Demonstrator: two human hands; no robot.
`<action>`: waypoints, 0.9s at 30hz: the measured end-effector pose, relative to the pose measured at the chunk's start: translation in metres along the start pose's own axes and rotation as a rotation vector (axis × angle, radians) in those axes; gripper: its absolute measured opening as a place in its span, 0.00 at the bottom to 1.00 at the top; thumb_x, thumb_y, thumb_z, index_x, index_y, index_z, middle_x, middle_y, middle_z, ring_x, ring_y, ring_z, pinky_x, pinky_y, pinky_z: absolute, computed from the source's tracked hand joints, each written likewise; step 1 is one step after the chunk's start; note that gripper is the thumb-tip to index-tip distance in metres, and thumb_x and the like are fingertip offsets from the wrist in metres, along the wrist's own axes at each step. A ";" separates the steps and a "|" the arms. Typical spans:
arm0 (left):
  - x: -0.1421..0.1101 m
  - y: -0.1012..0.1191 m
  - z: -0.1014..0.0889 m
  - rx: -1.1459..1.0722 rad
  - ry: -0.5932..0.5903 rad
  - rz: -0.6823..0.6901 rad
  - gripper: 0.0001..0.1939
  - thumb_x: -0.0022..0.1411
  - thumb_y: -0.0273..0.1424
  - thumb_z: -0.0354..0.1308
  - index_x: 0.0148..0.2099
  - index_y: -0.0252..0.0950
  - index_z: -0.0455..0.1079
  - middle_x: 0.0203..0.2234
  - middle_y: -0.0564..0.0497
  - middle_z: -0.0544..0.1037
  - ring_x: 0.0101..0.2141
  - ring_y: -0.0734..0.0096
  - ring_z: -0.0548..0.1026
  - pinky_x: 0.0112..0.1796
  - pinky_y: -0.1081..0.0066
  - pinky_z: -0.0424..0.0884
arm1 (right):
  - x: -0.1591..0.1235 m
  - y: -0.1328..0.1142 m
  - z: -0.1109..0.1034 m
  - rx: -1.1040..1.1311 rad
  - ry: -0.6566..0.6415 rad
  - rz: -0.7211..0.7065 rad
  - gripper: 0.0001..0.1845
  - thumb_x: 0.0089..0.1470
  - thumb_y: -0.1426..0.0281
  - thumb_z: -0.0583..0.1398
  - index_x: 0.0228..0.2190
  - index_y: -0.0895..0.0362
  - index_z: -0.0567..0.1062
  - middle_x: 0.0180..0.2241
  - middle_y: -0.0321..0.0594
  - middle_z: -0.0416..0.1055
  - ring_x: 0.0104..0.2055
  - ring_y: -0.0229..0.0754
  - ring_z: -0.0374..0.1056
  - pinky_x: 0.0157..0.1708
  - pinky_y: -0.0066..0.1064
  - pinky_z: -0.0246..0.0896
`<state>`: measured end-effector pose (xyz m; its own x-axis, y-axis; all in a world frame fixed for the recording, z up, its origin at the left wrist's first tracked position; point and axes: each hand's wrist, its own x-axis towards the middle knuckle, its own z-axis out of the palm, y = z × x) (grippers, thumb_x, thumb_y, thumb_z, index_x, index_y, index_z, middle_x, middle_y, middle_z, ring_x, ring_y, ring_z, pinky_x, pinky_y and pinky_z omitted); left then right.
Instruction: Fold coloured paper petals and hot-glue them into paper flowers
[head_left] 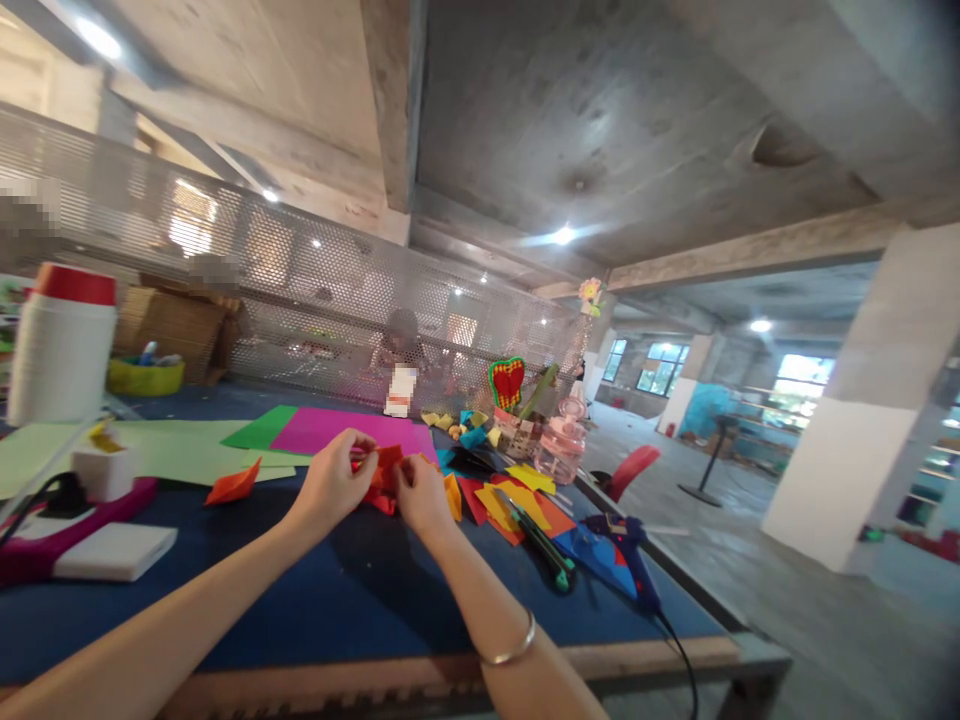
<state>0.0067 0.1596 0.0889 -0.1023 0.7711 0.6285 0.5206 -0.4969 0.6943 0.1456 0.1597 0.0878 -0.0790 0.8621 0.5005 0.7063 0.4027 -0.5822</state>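
Between my two hands is a folded piece of orange-red paper (388,466), held just above the blue table. My left hand (339,474) pinches its left side with thumb and fingers. On the other side my right hand (424,494), with a bangle on its wrist, has its fingers closed on the paper's edge. The exact folds are partly hidden by my fingers. Another orange folded paper (233,484) lies to the left of my left hand. Yellow, red and orange paper pieces (517,505) are spread to the right, with a green-and-black utility knife (541,540) on them.
A blue glue gun (634,560) with a black cord lies near the right edge. Purple card (337,428) and pale green sheets (172,445) lie behind. A pink clear bottle (561,445) stands back right; a power strip (82,535) and stacked white cups (64,350) are left.
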 end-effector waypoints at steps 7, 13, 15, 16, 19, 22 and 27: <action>0.007 -0.008 0.005 -0.278 -0.300 -0.012 0.20 0.49 0.35 0.52 0.45 0.34 0.69 0.39 0.46 0.78 0.46 0.62 0.74 0.49 0.63 0.68 | -0.005 0.003 -0.006 -0.145 -0.123 -0.178 0.08 0.60 0.72 0.52 0.34 0.58 0.72 0.30 0.40 0.74 0.32 0.40 0.69 0.29 0.26 0.55; 0.001 -0.013 0.011 -0.337 -0.389 -0.158 0.14 0.48 0.33 0.48 0.35 0.34 0.71 0.25 0.50 0.79 0.30 0.62 0.78 0.36 0.64 0.73 | -0.010 -0.004 -0.015 -0.254 -0.020 -0.313 0.09 0.60 0.69 0.54 0.43 0.56 0.68 0.41 0.42 0.72 0.44 0.43 0.67 0.40 0.29 0.59; 0.000 -0.015 0.014 -0.439 -0.404 -0.206 0.15 0.46 0.31 0.47 0.34 0.35 0.71 0.24 0.51 0.79 0.27 0.63 0.78 0.34 0.65 0.73 | -0.010 -0.006 -0.017 -0.335 -0.020 -0.344 0.08 0.59 0.70 0.55 0.42 0.55 0.68 0.40 0.42 0.72 0.44 0.43 0.67 0.41 0.29 0.59; -0.001 -0.016 0.015 -0.473 -0.411 -0.205 0.15 0.46 0.31 0.47 0.34 0.35 0.71 0.23 0.51 0.79 0.27 0.64 0.78 0.34 0.66 0.73 | -0.011 -0.008 -0.018 -0.375 -0.024 -0.352 0.08 0.59 0.70 0.55 0.41 0.55 0.69 0.40 0.42 0.72 0.43 0.43 0.67 0.41 0.30 0.59; -0.001 -0.019 0.016 -0.451 -0.396 -0.149 0.14 0.45 0.29 0.47 0.32 0.36 0.72 0.22 0.51 0.79 0.26 0.64 0.77 0.34 0.66 0.73 | -0.012 -0.011 -0.018 -0.438 -0.019 -0.362 0.08 0.60 0.70 0.53 0.40 0.55 0.70 0.38 0.43 0.72 0.42 0.43 0.67 0.40 0.30 0.59; 0.000 -0.022 0.015 -0.364 -0.341 -0.099 0.13 0.46 0.30 0.47 0.30 0.36 0.72 0.23 0.50 0.79 0.28 0.62 0.77 0.34 0.66 0.72 | -0.013 -0.010 -0.018 -0.408 -0.001 -0.382 0.11 0.61 0.71 0.51 0.41 0.55 0.71 0.37 0.43 0.72 0.42 0.43 0.67 0.40 0.30 0.59; 0.001 -0.024 0.015 -0.225 -0.289 -0.036 0.14 0.49 0.31 0.47 0.33 0.36 0.73 0.30 0.47 0.81 0.33 0.60 0.77 0.37 0.66 0.71 | -0.009 -0.008 -0.018 -0.284 0.018 -0.356 0.12 0.61 0.71 0.51 0.39 0.55 0.73 0.37 0.41 0.73 0.41 0.42 0.67 0.41 0.29 0.59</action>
<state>0.0070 0.1788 0.0678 0.1430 0.8545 0.4994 0.3179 -0.5175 0.7944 0.1536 0.1427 0.0995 -0.3416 0.6788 0.6500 0.8027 0.5705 -0.1739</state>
